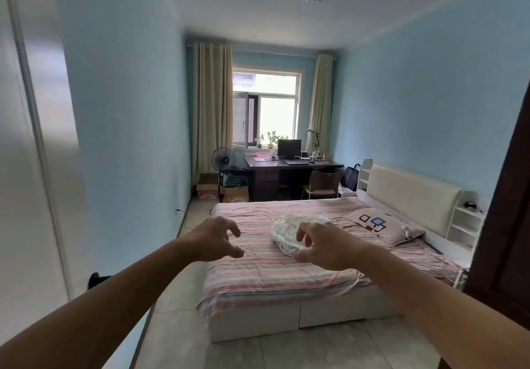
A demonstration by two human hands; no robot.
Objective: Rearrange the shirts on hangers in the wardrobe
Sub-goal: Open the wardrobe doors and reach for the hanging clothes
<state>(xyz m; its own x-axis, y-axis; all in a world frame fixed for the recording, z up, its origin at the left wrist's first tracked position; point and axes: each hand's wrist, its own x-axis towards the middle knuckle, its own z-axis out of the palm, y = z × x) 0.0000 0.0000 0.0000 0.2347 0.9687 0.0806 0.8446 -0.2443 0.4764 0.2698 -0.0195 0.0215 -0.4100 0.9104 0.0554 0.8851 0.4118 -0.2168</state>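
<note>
Clearly, both arms are stretched forward into the room and neither hand holds anything. The left hand [213, 238] is at about 9 o'clock from the centre of the view, its fingers loosely curled like a claw, with nothing between them. The right hand [322, 246] is at about 3 o'clock from it, the fingers also bent and relaxed, so each grip is empty. The hands are in the air in front of the bed [275, 271]; I cannot tell whether they touch anything, and I judge they do not.

The task's things — shirts on hangers — are not visible here. A pale panel [31, 168] at 9 o'clock, at the left edge, may be the wardrobe, and a dark wooden edge [507, 225] at 3 o'clock may be a door, but this is only my guess. No hanger and no shirt shows in the view.

On the bed, just behind the right hand, lies a crumpled white cloth [289, 232], and toward 2 o'clock a pillow [384, 225] rests by the headboard. At 12 o'clock, far back, a dark surface [289, 163] stands under the window [266, 107].

I judge the work is not yet begun — the person probably must turn toward the wardrobe first, since the hands are raised but have nothing near to take.
</note>
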